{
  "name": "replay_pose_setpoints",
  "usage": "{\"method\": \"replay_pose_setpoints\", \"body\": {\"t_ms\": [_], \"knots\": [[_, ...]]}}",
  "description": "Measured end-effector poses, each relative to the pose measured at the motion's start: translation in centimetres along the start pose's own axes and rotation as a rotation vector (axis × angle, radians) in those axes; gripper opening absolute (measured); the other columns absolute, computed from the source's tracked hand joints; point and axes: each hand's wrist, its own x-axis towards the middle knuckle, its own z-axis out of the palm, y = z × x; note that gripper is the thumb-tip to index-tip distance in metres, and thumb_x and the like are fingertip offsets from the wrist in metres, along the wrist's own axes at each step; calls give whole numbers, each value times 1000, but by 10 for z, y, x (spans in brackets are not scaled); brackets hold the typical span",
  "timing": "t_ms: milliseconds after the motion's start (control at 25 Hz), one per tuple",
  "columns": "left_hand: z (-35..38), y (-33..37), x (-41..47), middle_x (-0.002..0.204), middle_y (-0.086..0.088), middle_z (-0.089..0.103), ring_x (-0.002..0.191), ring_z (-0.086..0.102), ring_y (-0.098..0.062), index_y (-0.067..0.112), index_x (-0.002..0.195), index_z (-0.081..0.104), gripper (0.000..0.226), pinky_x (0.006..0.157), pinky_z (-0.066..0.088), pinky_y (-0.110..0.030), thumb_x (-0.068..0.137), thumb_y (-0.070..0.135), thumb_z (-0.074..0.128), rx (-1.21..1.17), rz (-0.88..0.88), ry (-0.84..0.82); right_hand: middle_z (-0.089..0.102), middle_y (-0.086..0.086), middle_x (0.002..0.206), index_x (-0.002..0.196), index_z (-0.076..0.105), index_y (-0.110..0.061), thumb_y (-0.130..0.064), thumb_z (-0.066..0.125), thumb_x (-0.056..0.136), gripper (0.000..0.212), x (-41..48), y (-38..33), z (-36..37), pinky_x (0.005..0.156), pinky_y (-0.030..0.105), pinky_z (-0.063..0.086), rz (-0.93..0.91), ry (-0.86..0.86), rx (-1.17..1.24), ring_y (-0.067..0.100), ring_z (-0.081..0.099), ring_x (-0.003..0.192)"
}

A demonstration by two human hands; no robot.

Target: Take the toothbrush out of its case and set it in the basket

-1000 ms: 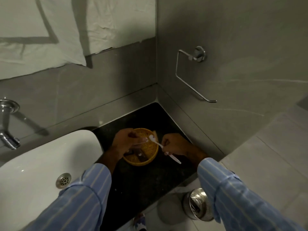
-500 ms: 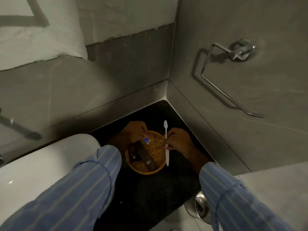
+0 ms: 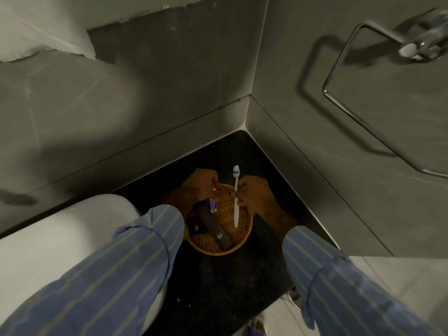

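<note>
A round woven yellow basket [image 3: 243, 235] stands on the black counter in the corner. My right hand [image 3: 254, 196] grips a white toothbrush [image 3: 236, 209] by its middle, held upright over the basket's right side, bristle head pointing away from me. My left hand [image 3: 198, 186] pinches a small toothpaste tube [image 3: 213, 204] with a red cap, hanging over the basket's left part. Dark brown packets [image 3: 215, 229] lie inside the basket. I cannot pick out the toothbrush case.
A white sink basin [image 3: 60, 238] lies left of the basket. Grey tiled walls meet in a corner just behind it. A chrome towel ring [image 3: 363, 93] hangs on the right wall. A metal bin [image 3: 294, 298] stands on the floor below the counter edge.
The toothbrush has turned from slanting across the basket to upright over its right side. My left hand now dangles the toothpaste tube lower over the basket. The camera has moved closer.
</note>
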Motion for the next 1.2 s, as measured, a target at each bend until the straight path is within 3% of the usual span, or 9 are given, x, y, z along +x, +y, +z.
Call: {"method": "replay_pose_setpoints", "body": {"t_ms": [80, 240, 400, 640, 760, 920, 1080, 1200], "knots": [[0, -2, 5, 113, -11, 69, 102, 66, -26, 8, 106, 67, 35, 87, 56, -36, 76, 18, 83, 31, -6, 8, 73, 9, 100, 93, 71, -13, -16, 75, 84, 10, 8, -5, 3, 86, 38, 61, 7, -13, -23, 18, 72, 89], [2, 3, 10, 115, -13, 66, 103, 66, -27, 8, 112, 60, 30, 91, 56, -39, 87, 19, 71, 73, -7, 25, 72, 12, 104, 104, 74, -6, -21, 72, 86, 23, 20, -15, 6, 91, 41, 57, 19, -37, -151, 25, 70, 98], [2, 3, 11, 115, -12, 66, 104, 66, -28, 11, 115, 58, 40, 93, 56, -45, 80, 14, 77, 83, 6, -36, 69, 11, 114, 109, 72, -6, -21, 73, 86, 27, 31, -23, 6, 98, 39, 53, 17, -53, -260, 22, 66, 107], [3, 8, 13, 127, -14, 58, 114, 60, -28, 9, 122, 54, 39, 99, 53, -42, 87, 12, 70, 156, 3, -29, 66, 12, 118, 114, 69, -5, -20, 73, 86, 32, 46, -18, 11, 99, 38, 53, 128, -72, -283, 23, 65, 109], [3, 11, 17, 138, -14, 50, 124, 54, -29, 6, 126, 55, 43, 106, 47, -41, 87, 15, 71, 232, 10, 17, 69, 11, 112, 107, 71, -6, -19, 75, 84, 27, 47, -7, 17, 94, 39, 56, 99, -28, -248, 22, 67, 104], [8, 8, 16, 134, -14, 53, 120, 55, -29, 6, 122, 58, 41, 102, 49, -42, 85, 15, 74, 231, 9, 31, 69, 7, 105, 98, 70, -11, -19, 78, 80, 21, 46, 5, 20, 90, 39, 57, 58, 16, -204, 19, 67, 98], [16, 2, 8, 129, -7, 55, 116, 56, -24, 15, 121, 60, 40, 100, 50, -39, 84, 23, 74, 145, 55, 112, 63, -4, 90, 84, 58, -27, -29, 80, 77, 24, 34, 9, 17, 64, 22, 49, 2, 110, -124, 9, 62, 80], [18, 3, -3, 131, -4, 56, 121, 53, -22, 18, 125, 59, 44, 99, 46, -35, 86, 35, 71, 63, 79, 188, 63, -7, 89, 94, 63, -25, -38, 78, 79, 25, 6, 9, -5, 62, 18, 46, -47, 195, -38, 5, 60, 78]]}}
